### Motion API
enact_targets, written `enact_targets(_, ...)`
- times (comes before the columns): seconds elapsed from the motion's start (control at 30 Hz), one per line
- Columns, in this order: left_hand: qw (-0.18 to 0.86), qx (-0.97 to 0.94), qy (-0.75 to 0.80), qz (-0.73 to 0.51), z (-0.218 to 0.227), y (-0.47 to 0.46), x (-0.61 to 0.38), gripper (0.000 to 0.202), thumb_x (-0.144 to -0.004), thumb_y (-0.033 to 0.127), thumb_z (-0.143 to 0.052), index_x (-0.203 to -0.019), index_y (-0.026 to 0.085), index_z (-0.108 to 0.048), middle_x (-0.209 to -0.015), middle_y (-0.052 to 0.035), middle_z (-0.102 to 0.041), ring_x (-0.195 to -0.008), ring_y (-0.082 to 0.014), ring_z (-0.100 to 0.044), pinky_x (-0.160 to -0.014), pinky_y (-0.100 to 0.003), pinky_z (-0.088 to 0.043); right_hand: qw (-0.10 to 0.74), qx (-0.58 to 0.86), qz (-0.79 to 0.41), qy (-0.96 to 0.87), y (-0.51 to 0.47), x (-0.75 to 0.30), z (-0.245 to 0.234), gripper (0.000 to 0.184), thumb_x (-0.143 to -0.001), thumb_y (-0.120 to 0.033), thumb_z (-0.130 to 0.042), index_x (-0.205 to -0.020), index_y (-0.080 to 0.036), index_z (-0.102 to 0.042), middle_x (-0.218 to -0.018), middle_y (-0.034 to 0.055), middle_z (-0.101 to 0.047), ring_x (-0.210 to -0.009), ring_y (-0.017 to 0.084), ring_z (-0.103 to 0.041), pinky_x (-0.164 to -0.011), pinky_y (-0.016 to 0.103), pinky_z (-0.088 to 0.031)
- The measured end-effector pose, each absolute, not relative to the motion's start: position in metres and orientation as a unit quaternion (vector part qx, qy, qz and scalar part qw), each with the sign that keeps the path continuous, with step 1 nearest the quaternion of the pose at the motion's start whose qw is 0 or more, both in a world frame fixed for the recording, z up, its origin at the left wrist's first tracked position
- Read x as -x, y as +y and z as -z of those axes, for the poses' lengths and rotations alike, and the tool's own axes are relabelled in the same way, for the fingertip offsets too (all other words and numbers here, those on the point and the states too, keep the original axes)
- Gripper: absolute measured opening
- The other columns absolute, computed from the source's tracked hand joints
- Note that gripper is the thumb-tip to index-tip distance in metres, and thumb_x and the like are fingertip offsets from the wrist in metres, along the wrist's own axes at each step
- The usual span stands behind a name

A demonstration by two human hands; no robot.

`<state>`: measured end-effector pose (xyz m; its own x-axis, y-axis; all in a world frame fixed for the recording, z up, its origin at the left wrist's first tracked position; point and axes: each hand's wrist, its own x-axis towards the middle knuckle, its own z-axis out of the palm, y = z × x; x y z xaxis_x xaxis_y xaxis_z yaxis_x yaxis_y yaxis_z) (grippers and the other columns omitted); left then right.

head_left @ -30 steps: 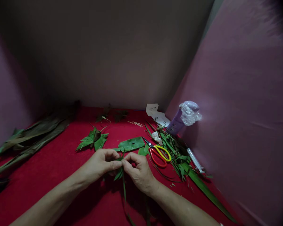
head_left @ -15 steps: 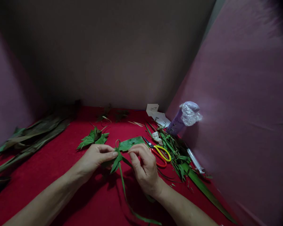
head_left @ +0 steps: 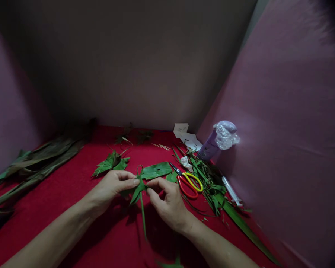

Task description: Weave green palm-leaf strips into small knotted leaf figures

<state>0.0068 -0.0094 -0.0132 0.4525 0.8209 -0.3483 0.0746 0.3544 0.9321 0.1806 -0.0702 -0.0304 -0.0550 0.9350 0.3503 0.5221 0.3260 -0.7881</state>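
Note:
Between my hands is a small folded leaf piece, green and pointed, with a thin loop at its top and a long strip hanging below. My left hand pinches it from the left, thumb on top. Close against its right side, my right hand has thumb and forefinger pinched on a part of the leaf. Just behind lies a flat cut leaf strip with a small dark hole. Scissors with one red and one yellow handle rest to the right of it, blades pointing away.
A folded leaf bundle sits behind my left hand. Long dry leaves lie at far left. On the right are leaf scraps, a syringe, a purple bottle with plastic wrap, papers and thin sticks.
My right hand has moved left and slightly down, closer to the leaf piece. The hanging strip now drops straighter and looks shorter. My left hand keeps its pinch.

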Motion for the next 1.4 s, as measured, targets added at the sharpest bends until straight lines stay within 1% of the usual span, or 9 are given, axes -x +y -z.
enact_targets(0.2,0.713,-0.493,0.421,-0.267,0.017,-0.008,-0.008,0.02,-0.067,0.032,-0.072,-0.064,0.014,-0.062,-0.05,0.0049,-0.053,-0.045,-0.0072,-0.045,-0.047,-0.02,-0.034,0.454,0.526,-0.258,-0.672,-0.069,-0.182,0.032,0.018,-0.082,-0.017,-0.049,-0.086,-0.017,-0.066,-0.067,0.001,-0.064,-0.058,0.012,-0.054,-0.057,0.022,-0.04)
enact_targets(0.53,0.7,-0.508,0.426,-0.267,0.016,-0.005,-0.005,0.021,-0.069,0.033,-0.07,-0.065,0.015,-0.058,-0.05,0.0056,-0.052,-0.044,-0.007,-0.043,-0.046,-0.02,-0.032,0.422,0.516,-0.287,-0.688,-0.07,-0.185,0.024,0.017,-0.085,-0.017,-0.046,-0.091,-0.019,-0.062,-0.073,0.0012,-0.063,-0.064,0.013,-0.055,-0.061,0.023,-0.041)
enact_targets(0.67,0.677,-0.539,0.421,-0.274,0.02,-0.004,-0.003,0.024,-0.069,0.036,-0.069,-0.068,0.016,-0.056,-0.051,0.0058,-0.052,-0.043,-0.0073,-0.042,-0.044,-0.02,-0.03,0.424,0.523,-0.265,-0.69,-0.071,-0.185,0.023,0.014,-0.082,-0.015,-0.047,-0.084,-0.018,-0.06,-0.073,0.0014,-0.062,-0.066,0.013,-0.054,-0.063,0.024,-0.04)
enact_targets(0.73,0.674,-0.548,0.417,-0.269,0.02,-0.004,-0.003,0.025,-0.069,0.037,-0.069,-0.068,0.016,-0.055,-0.051,0.0054,-0.052,-0.043,-0.0079,-0.043,-0.045,-0.02,-0.031,0.435,0.518,-0.315,-0.667,-0.069,-0.185,0.023,0.012,-0.081,-0.016,-0.048,-0.08,-0.018,-0.06,-0.068,-0.0002,-0.059,-0.061,0.011,-0.051,-0.059,0.022,-0.039)
enact_targets(0.87,0.684,-0.547,0.401,-0.268,0.017,-0.004,-0.002,0.024,-0.067,0.034,-0.071,-0.068,0.016,-0.055,-0.053,0.0058,-0.051,-0.045,-0.0079,-0.043,-0.048,-0.021,-0.032,0.458,0.469,-0.493,-0.572,-0.063,-0.188,0.021,0.005,-0.076,-0.017,-0.053,-0.073,-0.015,-0.057,-0.06,-0.0033,-0.053,-0.051,0.008,-0.044,-0.049,0.018,-0.034)
enact_targets(1.0,0.702,-0.548,0.382,-0.249,0.013,-0.005,-0.001,0.024,-0.067,0.033,-0.071,-0.066,0.016,-0.054,-0.054,0.0047,-0.051,-0.047,-0.0086,-0.043,-0.049,-0.021,-0.031,0.453,0.424,-0.552,-0.557,-0.061,-0.192,0.021,0.006,-0.074,-0.021,-0.058,-0.075,-0.015,-0.059,-0.061,-0.0036,-0.052,-0.052,0.007,-0.043,-0.049,0.018,-0.035)
enact_targets(1.1,0.721,-0.535,0.368,-0.242,0.013,-0.006,-0.001,0.024,-0.067,0.033,-0.071,-0.066,0.017,-0.054,-0.054,0.0047,-0.05,-0.046,-0.0084,-0.041,-0.048,-0.021,-0.031,0.456,0.411,-0.542,-0.574,-0.061,-0.194,0.023,0.008,-0.077,-0.023,-0.058,-0.077,-0.015,-0.06,-0.064,-0.0025,-0.053,-0.056,0.008,-0.046,-0.052,0.018,-0.037)
enact_targets(1.27,0.719,-0.537,0.37,-0.242,0.012,-0.006,-0.001,0.022,-0.068,0.031,-0.07,-0.066,0.016,-0.054,-0.056,0.0037,-0.053,-0.048,-0.0087,-0.043,-0.049,-0.021,-0.031,0.447,0.44,-0.468,-0.622,-0.062,-0.195,0.023,0.008,-0.081,-0.018,-0.054,-0.08,-0.017,-0.061,-0.07,-0.0013,-0.057,-0.064,0.01,-0.051,-0.059,0.02,-0.041)
enact_targets(1.4,0.707,-0.545,0.373,-0.251,0.013,-0.004,0.0,0.019,-0.07,0.03,-0.07,-0.068,0.016,-0.056,-0.056,0.0045,-0.054,-0.049,-0.0078,-0.044,-0.05,-0.02,-0.031,0.415,0.46,-0.364,-0.695,-0.063,-0.196,0.019,0.008,-0.082,-0.017,-0.054,-0.085,-0.018,-0.062,-0.074,-0.0006,-0.062,-0.067,0.011,-0.054,-0.063,0.023,-0.042)
